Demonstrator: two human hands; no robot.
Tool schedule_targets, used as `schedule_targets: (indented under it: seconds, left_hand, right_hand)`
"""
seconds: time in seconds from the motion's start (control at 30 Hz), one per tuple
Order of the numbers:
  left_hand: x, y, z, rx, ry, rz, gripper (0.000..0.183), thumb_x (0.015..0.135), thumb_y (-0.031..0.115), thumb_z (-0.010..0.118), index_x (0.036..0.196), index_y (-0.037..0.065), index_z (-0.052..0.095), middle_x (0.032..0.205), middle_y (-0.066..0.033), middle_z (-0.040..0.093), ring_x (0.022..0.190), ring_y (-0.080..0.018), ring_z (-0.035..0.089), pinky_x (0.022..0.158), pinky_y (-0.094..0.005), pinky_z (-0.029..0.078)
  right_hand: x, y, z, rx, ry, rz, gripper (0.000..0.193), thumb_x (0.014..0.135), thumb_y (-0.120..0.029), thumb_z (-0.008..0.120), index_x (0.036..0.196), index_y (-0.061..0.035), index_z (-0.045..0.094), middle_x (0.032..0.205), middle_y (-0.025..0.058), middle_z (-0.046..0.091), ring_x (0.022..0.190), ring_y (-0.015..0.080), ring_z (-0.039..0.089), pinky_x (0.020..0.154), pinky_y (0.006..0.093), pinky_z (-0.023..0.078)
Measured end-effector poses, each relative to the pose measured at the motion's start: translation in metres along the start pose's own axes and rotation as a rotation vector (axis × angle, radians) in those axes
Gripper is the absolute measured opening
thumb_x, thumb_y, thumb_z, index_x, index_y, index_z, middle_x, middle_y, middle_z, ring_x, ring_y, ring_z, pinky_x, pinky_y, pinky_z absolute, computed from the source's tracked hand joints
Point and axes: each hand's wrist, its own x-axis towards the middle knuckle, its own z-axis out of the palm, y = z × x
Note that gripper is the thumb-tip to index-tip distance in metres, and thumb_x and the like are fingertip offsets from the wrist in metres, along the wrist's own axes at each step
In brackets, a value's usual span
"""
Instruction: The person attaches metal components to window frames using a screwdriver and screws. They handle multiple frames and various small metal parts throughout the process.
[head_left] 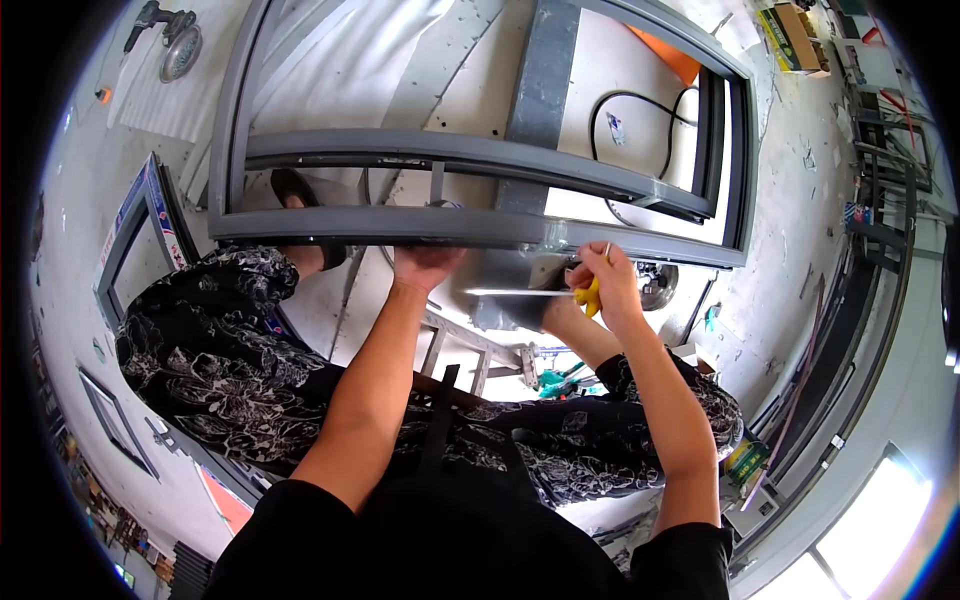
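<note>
While the right hand (603, 283) grips a yellow-handled screwdriver (540, 293), its long shaft lies level, pointing left toward the left hand (424, 266), which curls closed under the near rail of the grey window frame (380, 228); beyond, a black cable (640, 100) loops.
</note>
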Motion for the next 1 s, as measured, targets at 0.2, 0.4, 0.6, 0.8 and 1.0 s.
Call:
schedule_targets:
  seconds: [0.2, 0.4, 0.6, 0.8, 1.0]
  left_hand:
    - [-0.011, -0.010, 0.014, -0.029, -0.039, -0.033, 0.050, 0.087, 0.051, 0.050, 0.115, 0.013, 0.064, 0.117, -0.0134, 0.063, 0.107, -0.0365, 0.059, 0.090, -0.0549, 0.048]
    - [-0.005, -0.004, 0.003, -0.016, -0.044, 0.012, 0.048, 0.088, 0.050, 0.049, 0.114, 0.012, 0.063, 0.116, -0.0144, 0.063, 0.108, -0.0361, 0.059, 0.087, -0.0541, 0.050]
    - [-0.009, 0.000, 0.007, -0.024, 0.071, 0.011, 0.041, 0.088, 0.045, 0.053, 0.105, 0.010, 0.066, 0.105, -0.0137, 0.067, 0.102, -0.0334, 0.062, 0.087, -0.0547, 0.051]
    - [-0.003, 0.003, 0.002, -0.046, 0.119, 0.038, 0.049, 0.086, 0.053, 0.051, 0.110, 0.012, 0.065, 0.112, -0.0137, 0.065, 0.105, -0.0362, 0.059, 0.089, -0.0549, 0.048]
    - [0.000, 0.005, 0.000, -0.025, 0.130, 0.038, 0.052, 0.087, 0.056, 0.046, 0.110, 0.013, 0.064, 0.111, -0.0137, 0.064, 0.105, -0.0357, 0.058, 0.088, -0.0530, 0.048]
  right_hand:
    - [-0.020, 0.010, 0.013, 0.045, -0.010, 0.083, 0.017, 0.095, -0.019, 0.054, 0.099, -0.0023, 0.052, 0.069, 0.0101, 0.061, 0.059, 0.0149, 0.059, 0.046, 0.0261, 0.046]
    - [-0.018, 0.026, 0.010, 0.020, -0.063, 0.068, 0.021, 0.096, -0.023, 0.054, 0.103, -0.0029, 0.053, 0.077, 0.0089, 0.063, 0.072, 0.0143, 0.062, 0.063, 0.0256, 0.052]
    - [-0.010, 0.049, -0.007, 0.009, -0.054, 0.044, 0.017, 0.094, -0.013, 0.058, 0.105, -0.0009, 0.051, 0.083, 0.0099, 0.061, 0.076, 0.0176, 0.064, 0.065, 0.0303, 0.058]
    - [-0.004, 0.062, -0.013, 0.037, -0.058, 0.078, 0.019, 0.090, -0.006, 0.061, 0.105, 0.0007, 0.051, 0.091, 0.0078, 0.059, 0.083, 0.0177, 0.064, 0.074, 0.0294, 0.057]
    - [0.004, 0.073, -0.012, 0.008, -0.057, 0.025, 0.017, 0.089, -0.005, 0.062, 0.103, 0.0009, 0.054, 0.090, 0.0078, 0.061, 0.084, 0.0173, 0.065, 0.075, 0.0280, 0.056]
